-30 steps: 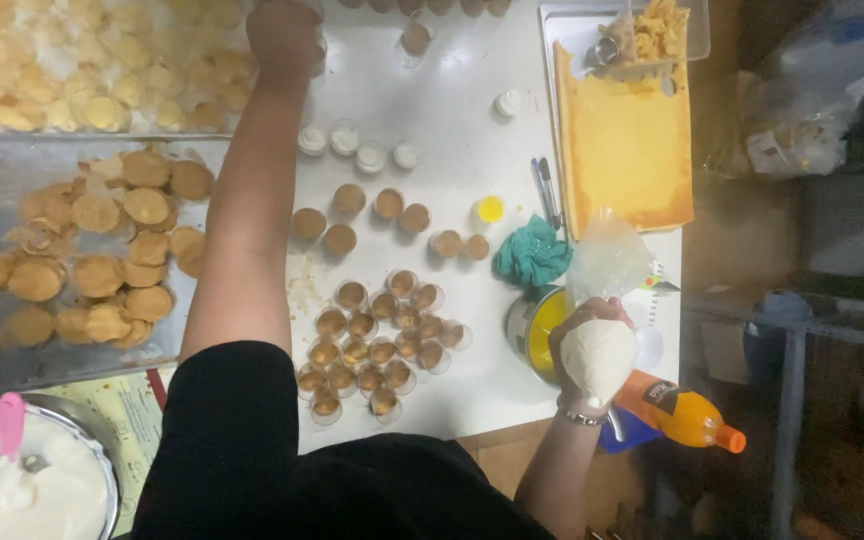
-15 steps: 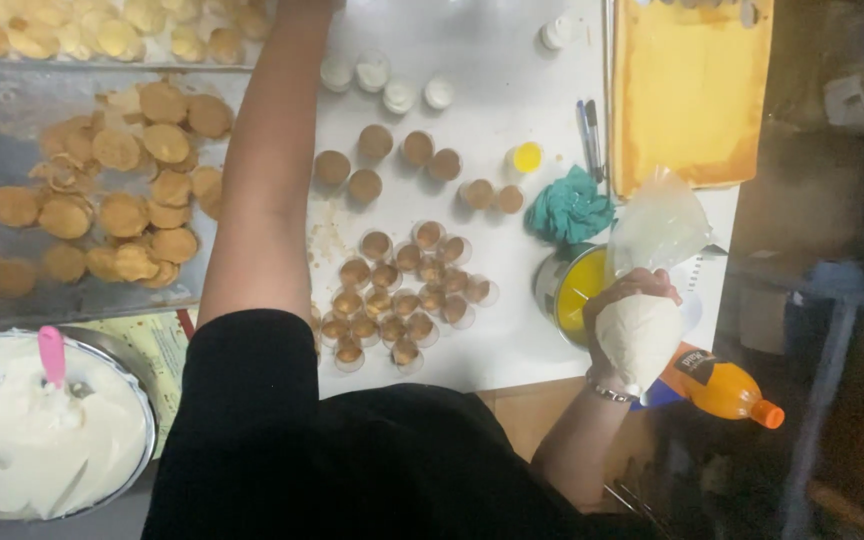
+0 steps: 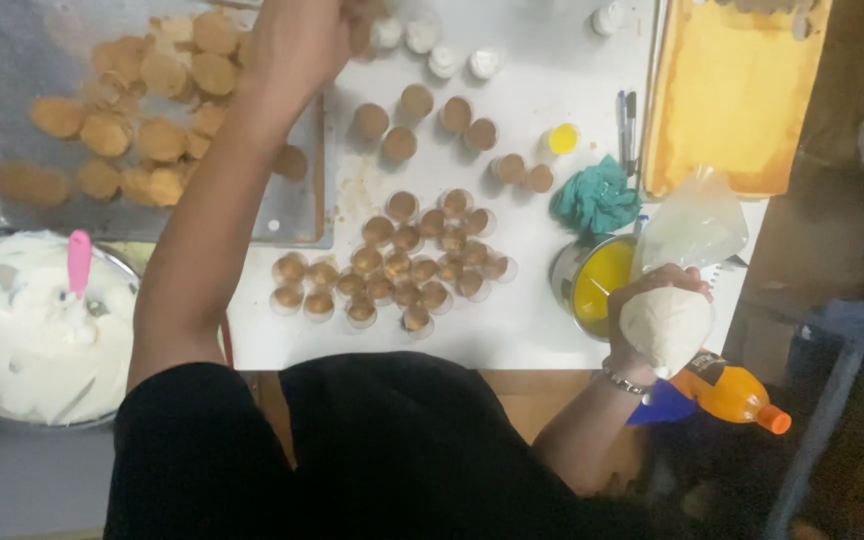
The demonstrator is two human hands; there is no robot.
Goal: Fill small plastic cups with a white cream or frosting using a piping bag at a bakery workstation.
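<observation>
while the white worktop (image 3: 552, 320) serves as the landmark, start off its left edge: a metal bowl of white cream (image 3: 22, 330) with a pink spatula handle (image 3: 79, 262) stuck in it. above that, lapping the worktop's left side, a metal tray (image 3: 292, 200) carries round golden biscuits. the left hand (image 3: 302, 40) reaches to the worktop's far left corner, curled near the small cups there; whether it grips one i cannot tell. a cluster of small clear cups with brown filling (image 3: 402, 265) sits mid-worktop. at the right edge, the right hand (image 3: 652, 310) is closed around a filled piping bag (image 3: 667, 320); it looks soft and squashy, best gripped at the twisted neck. just off the worktop's right corner lies an orange bottle (image 3: 737, 395) with an orange cap and dark label band.
</observation>
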